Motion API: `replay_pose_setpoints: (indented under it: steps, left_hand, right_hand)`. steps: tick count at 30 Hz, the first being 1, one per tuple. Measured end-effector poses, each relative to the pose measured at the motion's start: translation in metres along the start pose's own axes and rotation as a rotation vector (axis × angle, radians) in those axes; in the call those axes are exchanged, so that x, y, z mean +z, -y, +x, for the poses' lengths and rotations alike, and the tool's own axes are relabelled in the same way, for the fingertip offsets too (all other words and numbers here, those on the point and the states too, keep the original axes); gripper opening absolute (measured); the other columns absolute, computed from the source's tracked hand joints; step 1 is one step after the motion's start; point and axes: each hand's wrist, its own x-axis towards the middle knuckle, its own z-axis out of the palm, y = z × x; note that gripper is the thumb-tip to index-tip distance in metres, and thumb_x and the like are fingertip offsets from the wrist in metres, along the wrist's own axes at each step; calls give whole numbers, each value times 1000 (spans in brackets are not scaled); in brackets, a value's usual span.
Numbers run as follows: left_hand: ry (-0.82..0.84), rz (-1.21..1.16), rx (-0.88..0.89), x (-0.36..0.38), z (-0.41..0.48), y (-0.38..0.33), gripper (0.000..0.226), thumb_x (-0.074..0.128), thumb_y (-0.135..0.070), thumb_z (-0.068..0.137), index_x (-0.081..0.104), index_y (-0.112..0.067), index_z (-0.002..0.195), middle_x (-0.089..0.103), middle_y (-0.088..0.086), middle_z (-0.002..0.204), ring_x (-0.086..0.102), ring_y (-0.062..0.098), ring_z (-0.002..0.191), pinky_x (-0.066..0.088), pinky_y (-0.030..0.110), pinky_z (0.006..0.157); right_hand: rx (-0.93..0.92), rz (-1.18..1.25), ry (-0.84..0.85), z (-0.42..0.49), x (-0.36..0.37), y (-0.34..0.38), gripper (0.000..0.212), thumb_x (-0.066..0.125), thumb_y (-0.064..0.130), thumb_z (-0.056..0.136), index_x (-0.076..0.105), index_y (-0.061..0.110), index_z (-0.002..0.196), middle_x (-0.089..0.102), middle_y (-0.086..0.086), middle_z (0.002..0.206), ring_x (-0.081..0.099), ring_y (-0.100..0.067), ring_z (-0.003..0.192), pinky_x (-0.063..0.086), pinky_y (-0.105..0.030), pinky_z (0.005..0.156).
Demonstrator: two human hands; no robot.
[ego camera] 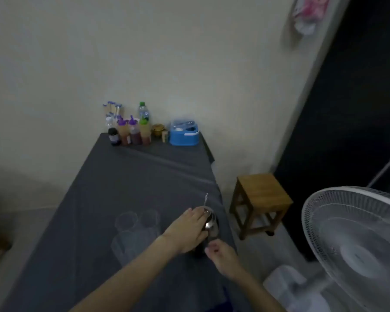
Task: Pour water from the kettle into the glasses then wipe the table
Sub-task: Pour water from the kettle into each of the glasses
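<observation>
1. While both hands are at the kettle point(211, 224), nothing shows as poured yet: the left hand point(187, 230) lies across its lid and upper body, fingers curled over the metal, and the right hand point(221, 255) is curled at its near side, where the handle would be; whether it has closed on the handle I cannot tell.
2. Judging by its upright stance on the counter point(126, 181), near the right edge, the kettle has not been tipped.
3. Just left of the kettle stand the glasses point(136, 224), clear and clustered close together; the dim, blurred view does not show whether any holds water.
4. Well beyond the kettle, at the counter's far end against the wall, are sauce bottles point(133, 131) and a blue container point(184, 136), apart from the work.
5. No cloth for wiping shows anywhere near the kettle.
6. My reading: the task is at its start, with pouring and wiping both left.
</observation>
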Motion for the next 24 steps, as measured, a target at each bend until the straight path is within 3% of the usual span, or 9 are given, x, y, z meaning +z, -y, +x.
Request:
replay_pose_setpoints:
  steps: [2,6,11,13,15,17,20,22,24]
  left_hand:
    - [-16,-40,-64,7,3,-1,61,32,-36,97,20,-7,150,24,11,156,20,26,144,8,34,118]
    - [-7,-101,-162,29,5,1,84,4,-51,80,17,-7,151,17,11,159,13,24,147,3,33,119]
    - [-14,-116,-214,41,10,1,65,25,-41,98,12,-8,152,8,10,161,4,21,149,-3,29,118]
    - [-11,-89,-194,41,13,0,71,15,-47,93,11,-7,152,6,10,162,2,20,149,-6,28,117]
    - [-14,-71,-171,41,17,-2,81,4,-52,85,11,-7,152,5,11,161,1,20,149,-7,28,116]
    - [-22,-57,-155,42,23,-6,83,3,-52,83,11,-7,152,5,10,162,0,20,149,-8,28,116]
    - [-47,-19,-91,42,33,-15,78,6,-50,87,12,-7,152,7,10,161,4,22,149,-7,29,116]
    - [-57,3,-40,42,39,-23,73,12,-47,92,17,-4,151,12,12,160,11,24,148,-4,30,116]
    - [-88,33,-9,47,44,-30,66,23,-44,96,28,-3,147,26,14,156,27,26,144,9,39,117]
  right_hand:
    - [29,53,84,9,5,-8,12,54,28,96,57,18,103,60,3,98,57,-9,91,41,-10,72]
    - [14,250,157,19,16,-6,20,60,31,93,59,10,92,66,-3,90,58,-8,86,43,-15,75]
    - [13,481,114,29,27,0,19,40,30,103,51,40,113,57,22,113,52,2,109,40,-23,100]
    - [15,512,83,27,29,2,22,36,28,104,48,39,119,55,23,109,50,5,103,40,-18,94]
    - [38,510,51,22,27,4,22,35,28,104,53,39,102,59,22,94,54,4,89,44,-16,82]
    - [90,496,3,19,19,0,28,35,33,104,59,31,90,66,9,83,60,-4,84,47,-25,82]
    - [108,413,-40,21,0,-24,37,36,29,103,62,15,81,65,1,67,61,-16,73,46,-32,75]
    - [128,406,-61,24,-19,-41,37,37,22,103,60,16,75,60,3,57,56,-17,64,43,-35,70]
    - [170,445,-96,28,-35,-55,36,37,12,101,58,15,71,57,3,56,52,-15,59,42,-29,63]
